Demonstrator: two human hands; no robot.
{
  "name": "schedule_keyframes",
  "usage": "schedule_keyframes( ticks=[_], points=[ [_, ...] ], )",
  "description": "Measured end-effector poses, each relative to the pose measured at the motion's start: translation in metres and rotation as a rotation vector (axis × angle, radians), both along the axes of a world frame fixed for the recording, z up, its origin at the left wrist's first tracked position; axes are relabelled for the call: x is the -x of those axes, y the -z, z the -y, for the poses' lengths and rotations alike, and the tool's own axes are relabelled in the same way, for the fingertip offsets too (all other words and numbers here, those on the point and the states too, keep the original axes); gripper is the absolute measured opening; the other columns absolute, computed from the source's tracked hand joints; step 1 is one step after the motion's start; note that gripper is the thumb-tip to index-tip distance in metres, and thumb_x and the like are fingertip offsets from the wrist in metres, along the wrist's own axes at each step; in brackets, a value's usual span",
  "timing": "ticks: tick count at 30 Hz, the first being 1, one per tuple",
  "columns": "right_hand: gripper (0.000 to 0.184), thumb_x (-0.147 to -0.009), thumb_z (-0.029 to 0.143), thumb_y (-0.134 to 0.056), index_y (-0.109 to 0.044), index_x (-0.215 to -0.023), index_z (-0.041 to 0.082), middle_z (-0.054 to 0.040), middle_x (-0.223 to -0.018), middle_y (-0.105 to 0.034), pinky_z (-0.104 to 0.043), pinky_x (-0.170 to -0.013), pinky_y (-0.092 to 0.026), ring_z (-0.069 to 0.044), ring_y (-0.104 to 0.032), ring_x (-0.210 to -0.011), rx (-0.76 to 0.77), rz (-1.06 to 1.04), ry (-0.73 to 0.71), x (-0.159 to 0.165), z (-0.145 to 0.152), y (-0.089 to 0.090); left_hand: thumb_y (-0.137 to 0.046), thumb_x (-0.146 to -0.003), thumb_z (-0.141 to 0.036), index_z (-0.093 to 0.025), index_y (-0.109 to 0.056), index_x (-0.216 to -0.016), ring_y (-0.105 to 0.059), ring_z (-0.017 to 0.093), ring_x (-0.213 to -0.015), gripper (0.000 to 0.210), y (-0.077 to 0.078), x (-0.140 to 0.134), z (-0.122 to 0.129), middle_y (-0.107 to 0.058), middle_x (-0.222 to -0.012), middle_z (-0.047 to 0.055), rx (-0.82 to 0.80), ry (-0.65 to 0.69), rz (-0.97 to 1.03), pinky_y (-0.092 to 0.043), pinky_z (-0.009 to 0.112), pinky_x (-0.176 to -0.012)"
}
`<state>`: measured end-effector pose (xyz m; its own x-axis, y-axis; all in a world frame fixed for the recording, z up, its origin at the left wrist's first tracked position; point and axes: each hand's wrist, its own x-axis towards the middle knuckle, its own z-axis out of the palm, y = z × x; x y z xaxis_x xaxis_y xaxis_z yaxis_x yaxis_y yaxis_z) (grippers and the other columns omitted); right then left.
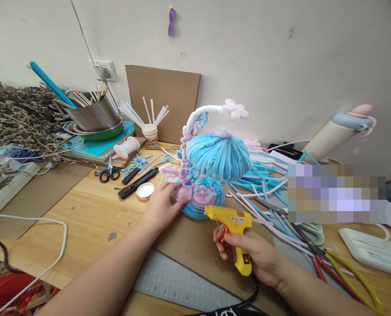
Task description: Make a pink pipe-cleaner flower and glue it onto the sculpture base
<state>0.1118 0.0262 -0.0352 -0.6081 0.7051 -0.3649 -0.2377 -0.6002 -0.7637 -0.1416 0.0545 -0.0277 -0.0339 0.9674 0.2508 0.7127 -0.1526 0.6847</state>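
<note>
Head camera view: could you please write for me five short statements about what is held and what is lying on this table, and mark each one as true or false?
1. The person's right grip holds a yellow glue gun. True.
2. The person's left grip holds the white spool. False: it is at the pink piece on the round blue base.
3. The blue pleated shade is below the topmost pink flower. True.
4. The upright white sticks stand in the metal bowl. False: they stand in a small cup.
5. The black-handled scissors lie to the right of the round white lid. False: they lie to its left in the view.
</note>
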Motion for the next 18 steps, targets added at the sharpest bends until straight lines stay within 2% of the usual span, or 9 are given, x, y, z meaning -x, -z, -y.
schedule_keyframes(
  ticks=[4,6,10,12,14,18],
  points=[
    [0.023,-0.075,0.035,-0.078,-0.071,-0.085,0.015,-0.0015,-0.073,-0.062,-0.019,-0.056,-0.043,-0.008,-0.057,-0.059,-0.109,-0.051,-0.007,-0.001,0.004,-0.005,-0.071,-0.078,-0.04,-0.015,-0.065,-0.112,-0.061,0.027,-0.103,0.042,-0.013,0.0,0.009,-0.069,-0.11,0.013,0.051,-0.026,0.09,-0.046,0.042,-0.092],
    [0.022,-0.076,0.034,-0.078,-0.071,-0.085,0.016,-0.0021,-0.077,-0.062,-0.02,-0.057,-0.044,-0.009,-0.058,-0.062,-0.167,-0.059,0.007,-0.002,0.008,-0.01,-0.065,-0.083,-0.046,-0.016,-0.066,-0.111,-0.064,0.022,-0.091,0.041,-0.023,-0.001,0.015,-0.071,-0.103,0.01,0.149,0.021,0.259,-0.05,0.036,-0.081],
    [0.031,-0.083,0.048,-0.068,-0.073,-0.087,0.017,-0.0051,-0.083,-0.064,-0.025,-0.064,-0.05,-0.014,-0.062,-0.07,-0.255,-0.113,0.076,-0.003,0.019,-0.024,-0.069,-0.081,-0.046,-0.015,-0.068,-0.104,-0.065,0.014,-0.073,0.038,-0.037,-0.006,0.026,-0.071,-0.09,0.006,0.608,0.196,1.078,-0.052,0.024,-0.067],
    [0.035,-0.086,0.052,-0.063,-0.073,-0.09,0.019,-0.0063,-0.085,-0.066,-0.028,-0.067,-0.051,-0.016,-0.063,-0.072,-0.324,-0.097,0.139,-0.003,0.023,-0.031,-0.074,-0.079,-0.041,-0.015,-0.069,-0.102,-0.067,0.013,-0.071,0.035,-0.039,-0.008,0.03,-0.072,-0.088,0.006,0.757,0.245,1.322,-0.054,0.023,-0.067],
    [0.031,-0.086,0.049,-0.064,-0.073,-0.096,0.021,-0.0077,-0.09,-0.068,-0.03,-0.069,-0.053,-0.018,-0.064,-0.077,-0.424,0.002,0.197,-0.006,0.026,-0.037,-0.074,-0.08,-0.037,-0.014,-0.069,-0.103,-0.07,0.014,-0.075,0.033,-0.038,-0.011,0.032,-0.073,-0.092,0.008,0.819,0.31,1.42,-0.056,0.023,-0.071],
    [0.033,-0.087,0.048,-0.061,-0.071,-0.107,0.023,-0.0122,-0.103,-0.071,-0.04,-0.084,-0.055,-0.026,-0.066,-0.094,-0.567,0.216,0.256,-0.021,0.03,-0.046,-0.068,-0.086,-0.036,-0.013,-0.066,-0.113,-0.073,0.017,-0.08,0.035,-0.033,-0.016,0.039,-0.071,-0.108,0.014,0.937,0.512,1.387,-0.059,0.026,-0.073]
  ],
)
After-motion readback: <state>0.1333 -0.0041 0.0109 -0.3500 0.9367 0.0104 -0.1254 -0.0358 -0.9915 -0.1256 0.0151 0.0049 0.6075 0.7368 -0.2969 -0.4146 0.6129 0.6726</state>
